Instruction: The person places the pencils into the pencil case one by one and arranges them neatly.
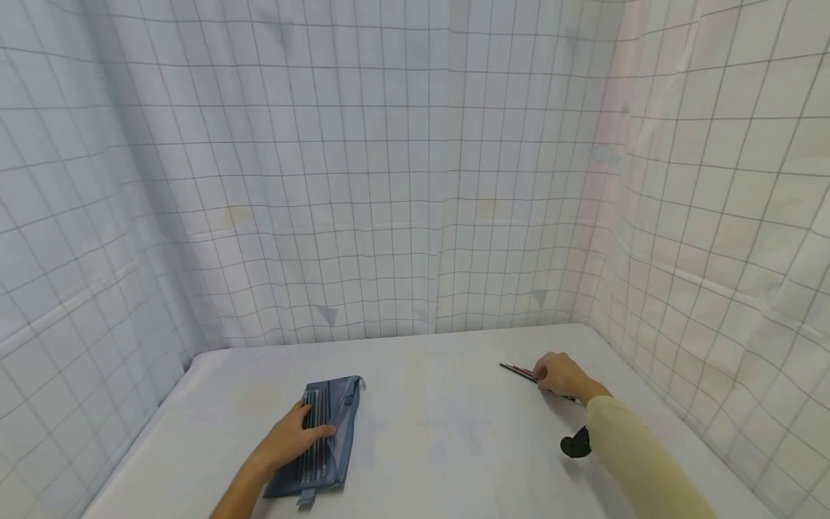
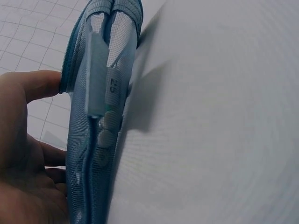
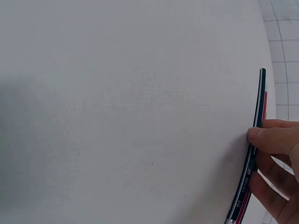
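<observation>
A blue mesh zip pencil case [image 1: 344, 418] lies on the left of the white table, with several long, thin items showing through it. Across its top rests my left hand [image 1: 290, 440], thumb spread out to the right. The left wrist view shows the case [image 2: 79, 154] edge-on, a fabric tab at its end and the thumb touching its side. Over on the right, my right hand [image 1: 563, 376] pinches a black pencil [image 3: 246, 172] with pale lettering and a red pencil [image 3: 266, 106] beside it. Both lie close along the tabletop, partly covered by the fingers.
The white table [image 1: 441, 432] meets hanging grid-patterned cloth [image 1: 389, 180] at the back and on both sides. A dark, rounded object [image 1: 576, 443] sits by the right sleeve's cuff [image 1: 603, 414].
</observation>
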Motion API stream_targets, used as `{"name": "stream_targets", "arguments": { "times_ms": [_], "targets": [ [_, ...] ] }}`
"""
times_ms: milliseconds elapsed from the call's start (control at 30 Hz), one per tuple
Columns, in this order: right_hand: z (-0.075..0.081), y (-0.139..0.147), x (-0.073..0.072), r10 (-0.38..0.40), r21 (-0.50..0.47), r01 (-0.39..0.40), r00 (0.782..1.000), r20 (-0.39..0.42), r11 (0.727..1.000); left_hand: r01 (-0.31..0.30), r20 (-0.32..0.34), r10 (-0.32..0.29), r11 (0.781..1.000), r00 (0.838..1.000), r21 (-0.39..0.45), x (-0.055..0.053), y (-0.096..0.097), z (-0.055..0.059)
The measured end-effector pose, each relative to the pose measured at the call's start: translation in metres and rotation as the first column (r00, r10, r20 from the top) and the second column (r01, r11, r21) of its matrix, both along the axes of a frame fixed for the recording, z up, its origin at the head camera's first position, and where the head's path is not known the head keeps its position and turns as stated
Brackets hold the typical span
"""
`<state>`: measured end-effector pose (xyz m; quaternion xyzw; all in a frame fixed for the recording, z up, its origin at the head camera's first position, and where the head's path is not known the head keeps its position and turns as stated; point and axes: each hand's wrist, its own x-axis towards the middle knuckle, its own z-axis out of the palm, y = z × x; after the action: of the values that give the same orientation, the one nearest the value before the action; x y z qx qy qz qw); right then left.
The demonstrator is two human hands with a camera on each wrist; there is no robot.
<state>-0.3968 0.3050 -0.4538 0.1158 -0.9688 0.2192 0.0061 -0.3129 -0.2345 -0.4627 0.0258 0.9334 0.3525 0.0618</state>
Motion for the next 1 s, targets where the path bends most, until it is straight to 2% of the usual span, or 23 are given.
{"name": "stream_targets", "arguments": {
  "times_ms": [200,400,667,1000],
  "targets": [
    [-0.0052,-0.0007,-0.0036,-0.015,-0.002,0.015,1.0,0.013,1.0,0.008,-0.004,-0.008,1.0,1.0,0.013,-0.0033,-0.0024,-0.0018],
    [-0.0074,-0.0046,-0.0031,-0.039,0.049,0.038,0.999,0.019,0.998,0.0,-0.002,0.0,1.0,1.0,-0.004,-0.0061,-0.0025,-0.0025],
    [-0.0056,-0.0052,0.001,-0.028,0.063,0.027,0.999,0.023,0.998,0.001,0.0,-0.001,1.0,1.0,-0.003,-0.0056,-0.0006,-0.0003],
    [-0.0004,-0.0043,-0.0056,0.002,0.04,-0.001,1.0,-0.009,0.999,0.005,-0.002,-0.005,1.0,1.0,-0.001,-0.0086,-0.0037,0.0004]
  ]
}}
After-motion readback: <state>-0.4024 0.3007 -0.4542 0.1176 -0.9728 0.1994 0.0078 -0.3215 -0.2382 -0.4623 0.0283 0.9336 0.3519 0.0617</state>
